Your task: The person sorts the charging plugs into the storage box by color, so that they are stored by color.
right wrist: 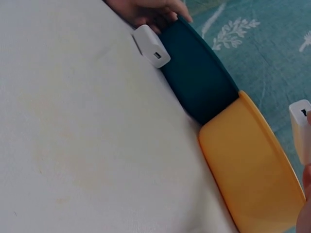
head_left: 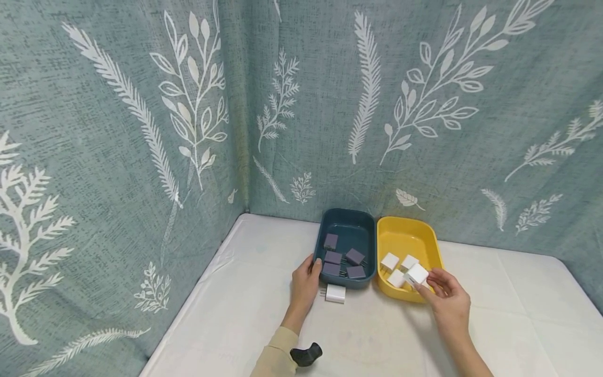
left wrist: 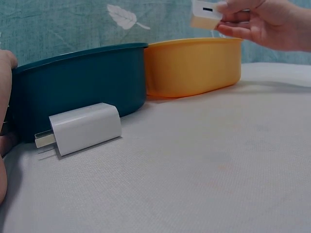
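Observation:
In the head view my right hand (head_left: 451,298) pinches a white charger plug (head_left: 416,274) between thumb and fingers, above the front of the yellow bin (head_left: 434,246). The left wrist view shows this charger's port, with the charger higher than the bin's rim. Several more white chargers (head_left: 389,261) lie in the yellow bin. My left hand (head_left: 305,283) grips the front left corner of the dark teal bin (head_left: 350,213), thumb at its rim. Inside that bin are several purple chargers (head_left: 355,256). One white charger (left wrist: 86,128) lies on its side on the table before the teal bin, prongs pointing left.
The two bins stand side by side on a white-covered table (head_left: 377,340), close to a green leaf-patterned curtain (head_left: 320,104). A second curtain side (head_left: 118,209) borders the table's left edge. A black curved piece (head_left: 306,355) shows at the left sleeve (head_left: 278,352).

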Action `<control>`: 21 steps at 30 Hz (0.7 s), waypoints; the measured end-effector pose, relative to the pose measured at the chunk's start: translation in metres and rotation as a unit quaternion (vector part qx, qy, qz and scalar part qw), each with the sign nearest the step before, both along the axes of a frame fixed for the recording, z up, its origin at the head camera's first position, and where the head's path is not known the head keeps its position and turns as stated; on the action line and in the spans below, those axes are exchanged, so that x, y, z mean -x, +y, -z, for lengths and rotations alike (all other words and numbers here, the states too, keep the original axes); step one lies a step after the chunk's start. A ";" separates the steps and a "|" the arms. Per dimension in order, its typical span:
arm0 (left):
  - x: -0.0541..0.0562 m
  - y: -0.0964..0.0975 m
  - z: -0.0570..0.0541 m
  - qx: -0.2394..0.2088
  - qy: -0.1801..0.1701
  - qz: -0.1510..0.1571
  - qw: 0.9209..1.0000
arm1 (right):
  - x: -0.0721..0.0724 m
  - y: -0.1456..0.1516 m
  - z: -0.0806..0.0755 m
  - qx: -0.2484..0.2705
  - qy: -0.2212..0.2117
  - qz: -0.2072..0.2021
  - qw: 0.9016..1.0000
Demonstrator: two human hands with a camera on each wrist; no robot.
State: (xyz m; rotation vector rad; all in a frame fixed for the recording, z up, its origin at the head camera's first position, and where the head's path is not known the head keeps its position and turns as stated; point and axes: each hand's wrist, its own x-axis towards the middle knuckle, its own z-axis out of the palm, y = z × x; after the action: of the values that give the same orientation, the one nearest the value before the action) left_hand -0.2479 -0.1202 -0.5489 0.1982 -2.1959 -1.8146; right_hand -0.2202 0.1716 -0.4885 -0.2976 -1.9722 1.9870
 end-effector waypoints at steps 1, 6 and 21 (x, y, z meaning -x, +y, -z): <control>0.000 0.000 0.000 0.000 -0.001 0.000 1.000 | 0.000 0.000 0.000 0.002 0.002 0.002 1.000; 0.000 0.000 -0.001 -0.001 0.001 0.003 1.000 | 0.004 0.004 -0.001 -0.021 -0.001 0.012 1.000; 0.000 -0.001 0.002 0.007 0.004 -0.002 1.000 | 0.012 0.017 -0.004 -0.068 -0.046 0.031 0.996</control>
State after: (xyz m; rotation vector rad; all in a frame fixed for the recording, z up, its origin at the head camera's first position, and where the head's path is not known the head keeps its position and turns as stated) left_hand -0.2483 -0.1215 -0.5507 0.1920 -2.2012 -1.7957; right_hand -0.2324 0.1881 -0.4845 -0.4187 -2.1177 1.8204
